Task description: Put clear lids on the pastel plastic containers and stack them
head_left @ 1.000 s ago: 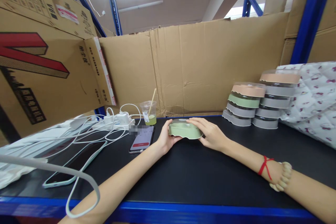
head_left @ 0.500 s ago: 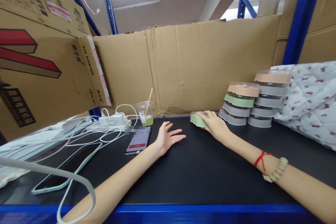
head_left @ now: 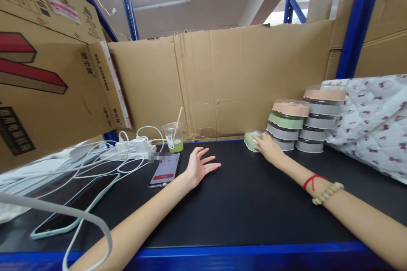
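Observation:
My left hand (head_left: 200,167) rests on the black tabletop, palm turned partly up and fingers apart, holding nothing. Just left of it lies a phone (head_left: 165,168) with a lit screen. At the back of the table, my right hand (head_left: 269,147) grips a low round container (head_left: 251,142) with a pale green side band. The hand covers the container's right side. Close by on the right stands a stack of similar round containers (head_left: 288,123) with peach, green and grey bands; a second, taller stack (head_left: 322,122) is beside it.
A plastic cup (head_left: 175,137) with green drink and a straw stands behind the phone. White cables (head_left: 127,165), a power strip and a second phone (head_left: 76,205) crowd the left. Cardboard walls (head_left: 238,80) close the back and left. A patterned quilted cloth (head_left: 375,123) lies right.
My right hand and the green container have moved right, closer to the stacks. My left hand has kept its place and pose. The whole view has shifted slightly.

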The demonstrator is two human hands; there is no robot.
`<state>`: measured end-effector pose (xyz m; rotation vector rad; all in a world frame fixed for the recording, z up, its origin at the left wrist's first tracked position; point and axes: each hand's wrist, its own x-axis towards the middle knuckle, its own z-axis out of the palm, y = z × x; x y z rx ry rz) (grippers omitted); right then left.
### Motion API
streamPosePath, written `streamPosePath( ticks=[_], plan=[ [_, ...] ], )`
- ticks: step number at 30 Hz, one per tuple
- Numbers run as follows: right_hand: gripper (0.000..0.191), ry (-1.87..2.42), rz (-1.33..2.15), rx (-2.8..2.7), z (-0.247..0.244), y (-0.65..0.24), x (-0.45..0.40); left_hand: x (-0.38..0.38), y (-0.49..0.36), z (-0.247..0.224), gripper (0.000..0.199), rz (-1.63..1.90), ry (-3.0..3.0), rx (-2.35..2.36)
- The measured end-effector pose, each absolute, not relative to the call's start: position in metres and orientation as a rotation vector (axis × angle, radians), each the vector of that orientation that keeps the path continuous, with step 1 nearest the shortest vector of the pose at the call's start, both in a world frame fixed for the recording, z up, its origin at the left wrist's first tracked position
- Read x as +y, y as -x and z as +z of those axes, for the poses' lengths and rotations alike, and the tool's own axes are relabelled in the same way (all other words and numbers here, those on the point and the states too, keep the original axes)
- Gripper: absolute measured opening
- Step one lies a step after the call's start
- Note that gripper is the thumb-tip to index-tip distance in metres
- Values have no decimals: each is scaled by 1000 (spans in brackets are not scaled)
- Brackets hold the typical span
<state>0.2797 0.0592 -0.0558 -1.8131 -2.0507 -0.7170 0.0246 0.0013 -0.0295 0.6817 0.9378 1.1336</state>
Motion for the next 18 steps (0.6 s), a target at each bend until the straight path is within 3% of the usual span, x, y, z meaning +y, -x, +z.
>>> streamPosePath(
  ticks=[5,12,18],
  plan=[
    [44,1863,-625,-1990,-56,-273,54,0,-25,-28,47,1135,-682,942],
    [54,1837,-897,-1911,-70,-277,59,-2,-26,-27,45,1137,-684,966],
    [51,1848,-796,-1879,-58,-260,45,0,-26,-28,39,1142,-687,975]
  ],
)
